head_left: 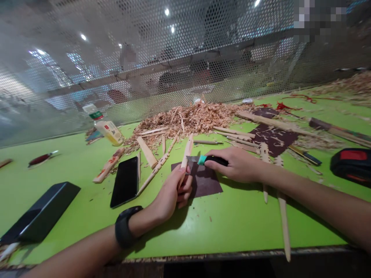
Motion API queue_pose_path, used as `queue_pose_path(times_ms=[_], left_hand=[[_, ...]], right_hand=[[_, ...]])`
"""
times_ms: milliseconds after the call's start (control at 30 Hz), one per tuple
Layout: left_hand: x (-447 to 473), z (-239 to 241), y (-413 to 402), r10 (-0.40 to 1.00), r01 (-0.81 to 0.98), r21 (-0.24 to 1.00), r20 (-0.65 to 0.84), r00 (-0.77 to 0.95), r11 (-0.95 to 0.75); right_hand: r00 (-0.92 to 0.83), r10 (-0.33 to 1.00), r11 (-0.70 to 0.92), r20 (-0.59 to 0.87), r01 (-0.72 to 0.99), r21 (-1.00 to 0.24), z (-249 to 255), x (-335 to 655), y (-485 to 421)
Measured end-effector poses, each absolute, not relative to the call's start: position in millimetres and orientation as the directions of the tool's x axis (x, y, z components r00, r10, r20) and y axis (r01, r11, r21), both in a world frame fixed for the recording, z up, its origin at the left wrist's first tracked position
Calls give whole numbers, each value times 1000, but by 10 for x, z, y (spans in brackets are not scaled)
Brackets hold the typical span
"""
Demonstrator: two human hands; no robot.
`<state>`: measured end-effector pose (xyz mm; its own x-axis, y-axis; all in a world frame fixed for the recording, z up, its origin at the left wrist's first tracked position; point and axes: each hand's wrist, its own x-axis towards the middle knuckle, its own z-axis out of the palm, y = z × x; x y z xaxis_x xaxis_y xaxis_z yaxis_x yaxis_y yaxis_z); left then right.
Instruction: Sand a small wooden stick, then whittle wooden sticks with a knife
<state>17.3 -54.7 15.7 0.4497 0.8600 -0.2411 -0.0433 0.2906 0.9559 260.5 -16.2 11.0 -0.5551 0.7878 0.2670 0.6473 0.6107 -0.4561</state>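
Note:
My left hand (pixel 174 191), with a black band on its wrist, is closed round the lower end of a pale wooden stick (pixel 187 152) that slants up and away. My right hand (pixel 237 164) grips a carving knife (pixel 207 159) with a black and teal handle. Its short blade touches the stick just above my left thumb. Both hands hover over a dark sheet of sandpaper (pixel 203 181) on the green table (pixel 226 220).
A black phone (pixel 126 180) and a dark case (pixel 43 214) lie at the left. A heap of wood shavings (pixel 191 117), several carved sticks, a glue bottle (pixel 108 131), another sandpaper sheet (pixel 274 137) and a black and red box (pixel 352 164) lie around. A perforated metal screen stands behind.

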Motion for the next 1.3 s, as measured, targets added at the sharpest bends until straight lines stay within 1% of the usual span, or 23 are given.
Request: queue_pose_path(times_ms=[100, 233, 333, 467, 600, 700, 833, 933, 1000, 1300], left_hand=[[169, 148, -542, 846, 7, 954, -270, 460, 300], [174, 126, -549, 855, 53, 973, -222, 468, 224], [178, 112, -558, 854, 43, 972, -224, 469, 231], [161, 115, -567, 846, 29, 966, -239, 477, 256], [138, 130, -575, 836, -24, 961, -228, 500, 276], [137, 132, -594, 837, -29, 971, -188, 514, 236], [164, 134, -634, 873, 57, 985, -171, 456, 162], [194, 146, -651, 898, 85, 980, -197, 394, 178], [208, 153, -652, 905, 91, 979, -205, 373, 184], [213, 134, -597, 897, 71, 963, -270, 349, 262]], right_hand=[[-571, 778, 620, 264, 625, -475, 106, 2589, -175], [-591, 767, 624, 251, 596, -506, 110, 2566, -204], [-595, 766, 617, 241, 579, -533, 117, 2557, -224], [-600, 753, 637, 271, 559, -531, 126, 2556, -244], [-616, 736, 653, 282, 535, -535, 140, 2546, -266], [-622, 724, 668, 299, 522, -530, 144, 2553, -270], [-639, 677, 729, 365, 517, -449, 142, 2595, -242], [-640, 651, 759, 408, 541, -362, 134, 2623, -213], [-634, 651, 759, 417, 564, -325, 123, 2638, -194], [-613, 667, 732, 424, 643, -223, 75, 2646, -137]])
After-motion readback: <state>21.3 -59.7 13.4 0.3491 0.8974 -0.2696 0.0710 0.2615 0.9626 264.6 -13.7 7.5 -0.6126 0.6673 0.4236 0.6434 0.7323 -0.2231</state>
